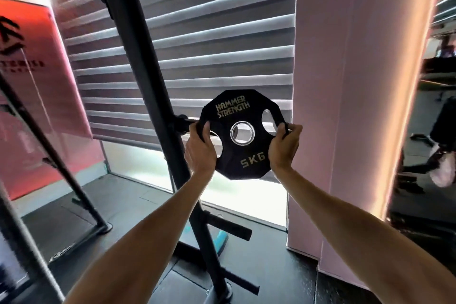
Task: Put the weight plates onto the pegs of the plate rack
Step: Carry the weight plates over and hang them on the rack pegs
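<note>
The black plate rack [148,81] stands on the dark floor [271,266], a teal object [220,239] beside its base.

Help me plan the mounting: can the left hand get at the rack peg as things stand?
Probably yes: the left hand is right beside the peg, nothing between them. But it grips the weight plate together with the right hand, so it would need to let go first.

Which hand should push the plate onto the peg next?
Probably the right hand: it grips the 5 KG plate on the edge away from the rack post. The left hand sits near the peg, likely in the way.
</note>
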